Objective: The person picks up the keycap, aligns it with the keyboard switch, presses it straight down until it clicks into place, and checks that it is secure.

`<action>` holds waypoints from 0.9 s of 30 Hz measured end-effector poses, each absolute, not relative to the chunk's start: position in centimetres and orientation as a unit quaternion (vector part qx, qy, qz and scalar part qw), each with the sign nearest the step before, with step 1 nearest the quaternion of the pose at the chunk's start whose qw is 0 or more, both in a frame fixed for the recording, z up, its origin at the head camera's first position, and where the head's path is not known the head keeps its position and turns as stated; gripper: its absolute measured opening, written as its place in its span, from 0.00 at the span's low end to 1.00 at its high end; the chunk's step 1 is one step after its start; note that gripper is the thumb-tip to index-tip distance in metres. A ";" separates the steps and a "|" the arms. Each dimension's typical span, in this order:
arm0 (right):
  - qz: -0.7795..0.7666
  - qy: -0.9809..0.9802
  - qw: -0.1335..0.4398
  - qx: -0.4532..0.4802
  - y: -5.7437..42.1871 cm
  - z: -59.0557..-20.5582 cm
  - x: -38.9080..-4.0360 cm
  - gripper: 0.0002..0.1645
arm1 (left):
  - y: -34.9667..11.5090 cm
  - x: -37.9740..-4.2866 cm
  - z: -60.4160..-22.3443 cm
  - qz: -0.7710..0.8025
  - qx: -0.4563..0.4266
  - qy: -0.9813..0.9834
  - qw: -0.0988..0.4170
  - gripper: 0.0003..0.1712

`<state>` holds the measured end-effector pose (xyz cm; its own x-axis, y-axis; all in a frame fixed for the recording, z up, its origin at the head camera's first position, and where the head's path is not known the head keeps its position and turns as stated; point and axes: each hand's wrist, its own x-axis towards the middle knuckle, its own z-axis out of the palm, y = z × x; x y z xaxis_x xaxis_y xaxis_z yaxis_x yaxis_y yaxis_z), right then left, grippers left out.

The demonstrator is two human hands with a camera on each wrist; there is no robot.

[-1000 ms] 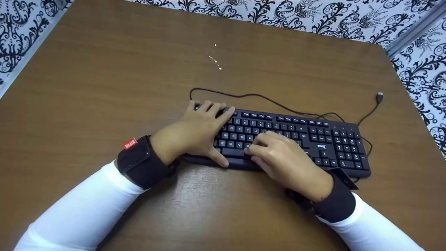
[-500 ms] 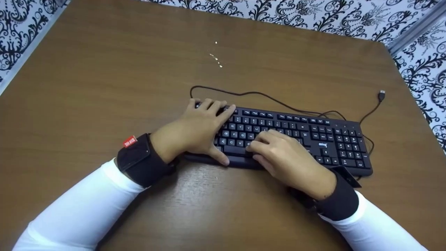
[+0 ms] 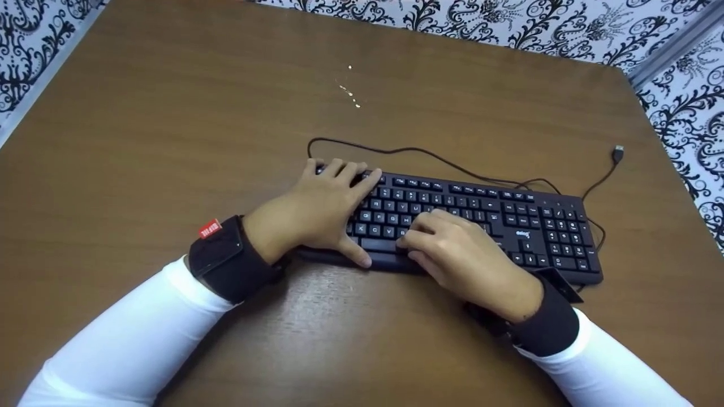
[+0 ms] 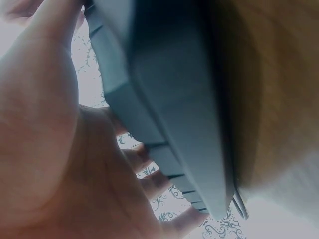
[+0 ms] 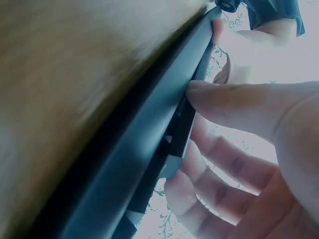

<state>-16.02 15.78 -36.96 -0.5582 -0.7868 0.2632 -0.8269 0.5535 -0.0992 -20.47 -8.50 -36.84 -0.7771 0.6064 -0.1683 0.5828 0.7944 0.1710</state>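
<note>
A black keyboard (image 3: pixel 523 221) with white lettering lies flat on the brown table. Over its left end spreads my left hand (image 3: pixel 317 217), with the fingertips at the back edge and the thumb on the front edge. This hand hides the keys under it. My right hand (image 3: pixel 461 254) is at the front middle of the keyboard with loosely bent fingers. In the right wrist view its thumb (image 5: pixel 219 102) touches the near side of the space bar (image 3: pixel 380 245), while the other fingers are over the keys. Their exact contact is partly hidden in the head view.
Behind the keyboard its black cable (image 3: pixel 396 151) curves along the table (image 3: pixel 169 141), ending in a USB plug (image 3: pixel 617 154) at the right. Black bands (image 3: pixel 226 263) wrap both wrists. Patterned black-and-white wallpaper (image 3: pixel 452 22) borders the table's far and side edges.
The head view has shifted slightly. Both hands keep nearly the same place on the keyboard, and the keyboard stays where it was.
</note>
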 end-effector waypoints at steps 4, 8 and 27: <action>0.111 -0.875 0.098 0.461 15.8 -36.9 -16.0 0.08 | -8.5 -20.4 -36.8 0.059 0.319 0.940 0.109 0.80; 0.110 -0.866 0.118 0.473 15.8 -36.8 -16.0 0.06 | -8.5 -20.5 -36.8 0.058 0.317 0.941 0.103 0.80; 0.113 -0.851 0.119 0.499 15.4 -37.1 -15.7 0.09 | -8.5 -20.5 -36.7 0.055 0.309 0.943 0.114 0.80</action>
<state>-15.68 15.37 -37.10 -0.4737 -0.8225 0.3146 -0.8761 0.4765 -0.0735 -20.46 -8.49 -36.71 -0.7831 0.5949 -0.1811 0.5697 0.8031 0.1746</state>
